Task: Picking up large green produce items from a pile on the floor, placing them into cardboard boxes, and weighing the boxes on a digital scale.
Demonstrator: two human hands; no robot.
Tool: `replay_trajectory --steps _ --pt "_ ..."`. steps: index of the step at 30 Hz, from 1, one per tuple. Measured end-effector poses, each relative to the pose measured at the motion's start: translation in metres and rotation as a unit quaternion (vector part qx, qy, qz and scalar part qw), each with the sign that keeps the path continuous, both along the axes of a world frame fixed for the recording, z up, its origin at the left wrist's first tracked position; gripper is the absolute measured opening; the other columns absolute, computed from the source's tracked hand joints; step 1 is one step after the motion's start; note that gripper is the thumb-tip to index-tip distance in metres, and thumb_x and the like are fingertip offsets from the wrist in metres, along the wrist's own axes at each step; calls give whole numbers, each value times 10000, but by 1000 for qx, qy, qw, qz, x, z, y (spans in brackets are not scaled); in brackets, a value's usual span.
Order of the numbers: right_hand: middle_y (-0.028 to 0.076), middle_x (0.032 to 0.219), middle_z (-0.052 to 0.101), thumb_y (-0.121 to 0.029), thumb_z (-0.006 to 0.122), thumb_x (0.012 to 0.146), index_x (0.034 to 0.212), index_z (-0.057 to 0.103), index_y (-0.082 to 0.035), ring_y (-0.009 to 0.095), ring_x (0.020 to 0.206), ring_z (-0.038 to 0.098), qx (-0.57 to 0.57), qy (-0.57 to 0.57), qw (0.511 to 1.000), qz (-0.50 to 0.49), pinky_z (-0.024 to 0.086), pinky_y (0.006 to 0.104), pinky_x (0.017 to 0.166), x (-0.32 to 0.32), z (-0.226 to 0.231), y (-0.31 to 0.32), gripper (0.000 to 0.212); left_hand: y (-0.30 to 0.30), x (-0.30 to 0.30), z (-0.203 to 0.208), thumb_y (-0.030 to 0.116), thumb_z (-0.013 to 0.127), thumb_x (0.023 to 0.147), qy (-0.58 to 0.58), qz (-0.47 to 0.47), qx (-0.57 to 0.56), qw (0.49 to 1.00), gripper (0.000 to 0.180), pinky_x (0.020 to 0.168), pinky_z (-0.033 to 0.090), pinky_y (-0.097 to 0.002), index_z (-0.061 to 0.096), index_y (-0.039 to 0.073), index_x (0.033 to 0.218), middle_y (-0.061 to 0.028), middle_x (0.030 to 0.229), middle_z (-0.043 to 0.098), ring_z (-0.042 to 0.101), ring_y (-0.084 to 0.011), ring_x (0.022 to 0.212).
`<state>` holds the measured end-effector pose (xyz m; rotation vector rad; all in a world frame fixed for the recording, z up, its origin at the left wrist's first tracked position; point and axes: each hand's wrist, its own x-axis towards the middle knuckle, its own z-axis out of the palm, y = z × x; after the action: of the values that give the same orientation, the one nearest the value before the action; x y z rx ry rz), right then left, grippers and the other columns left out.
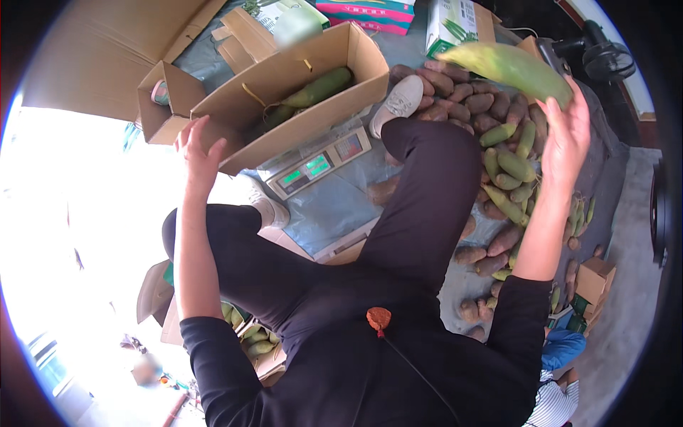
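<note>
My right hand (565, 135) is raised at the right, its fingers and thumb closed round the thick end of a large pale-green radish (509, 67). The radish points left over a heap of reddish-brown tubers. My left hand (196, 146) grips the near left corner of a long open cardboard box (320, 122), fingers at the rim and thumb apart. Inside that box lie dark-green radishes (313, 91). It rests on a digital scale (320, 165) with lit green displays, between my feet.
Brown tubers (480, 103) and smaller green radishes (516, 165) spread over the sheet to my right. A small open box (171, 121) stands left of the long one. Printed cartons (370, 14) sit at the back. A black fan (605, 53) is at far right; another person (558, 398) is behind.
</note>
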<state>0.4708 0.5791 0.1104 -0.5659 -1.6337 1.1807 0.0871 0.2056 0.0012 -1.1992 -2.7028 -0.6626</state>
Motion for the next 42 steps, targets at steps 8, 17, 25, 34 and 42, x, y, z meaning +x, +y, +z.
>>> replay_trajectory --steps 8,17,25,34,42 --pt "56 1099 564 -14 630 827 1234 501 -35 128 979 553 -102 5 976 191 473 280 860 -158 -20 -57 427 7 19 17 126 753 684 -57 34 -72 995 694 1063 312 -426 459 122 1312 -137 1345 432 320 -345 1287" --pt "174 1039 593 -79 691 721 1086 570 -45 345 979 561 294 -113 935 161 455 399 850 -259 -24 -125 387 2 13 17 131 746 684 -78 24 -68 994 708 1055 306 -429 451 142 1327 -127 1321 459 348 -340 1259" --pt "201 1020 621 -184 720 727 1110 562 -21 351 965 597 69 -171 963 198 469 397 851 -286 -75 -123 445 3 9 18 129 757 673 -76 25 -81 994 715 1056 307 -427 454 124 1320 -145 1305 471 353 -352 1254" --pt "131 961 658 -93 641 825 1042 611 36 174 922 610 49 -258 939 220 486 293 827 -216 -63 -33 255 4 7 16 186 739 710 -74 20 -82 994 665 1053 300 -435 471 149 1317 -137 1313 473 350 -346 1258" --pt "10 974 634 -209 642 856 1110 621 -61 85 866 552 -72 -295 952 43 454 239 712 -53 -81 33 295 9 3 9 208 718 746 -42 12 -52 998 571 1045 301 -421 520 159 1279 -104 1295 498 370 -323 1243"
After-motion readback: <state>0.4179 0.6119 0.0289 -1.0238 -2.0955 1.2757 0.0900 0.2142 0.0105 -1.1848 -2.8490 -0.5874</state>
